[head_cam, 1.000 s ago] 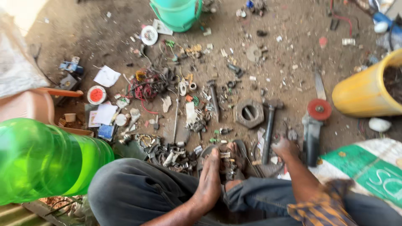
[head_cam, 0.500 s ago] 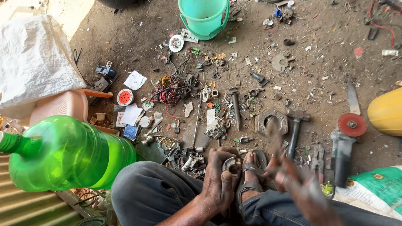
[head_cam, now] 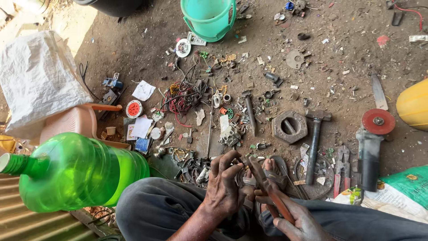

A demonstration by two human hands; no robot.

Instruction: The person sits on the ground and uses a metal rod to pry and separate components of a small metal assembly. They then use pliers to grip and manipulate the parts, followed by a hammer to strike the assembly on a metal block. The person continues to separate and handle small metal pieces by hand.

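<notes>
At lower centre I found the left hand (head_cam: 224, 183) pinching a small part (head_cam: 243, 164) (too small to identify, possibly metal). The right hand (head_cam: 298, 222) was closed around red-handled pliers (head_cam: 267, 189), their tip at that part.

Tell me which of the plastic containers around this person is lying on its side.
The big green bottle at lower left lies on its side, neck pointing left. The teal bucket at top stands upright with its mouth open, and the yellow container is cut off at the right edge.

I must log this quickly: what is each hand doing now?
Left hand: fingers curled, pinching a small part too small to identify.
Right hand: closed on red-handled pliers.
</notes>
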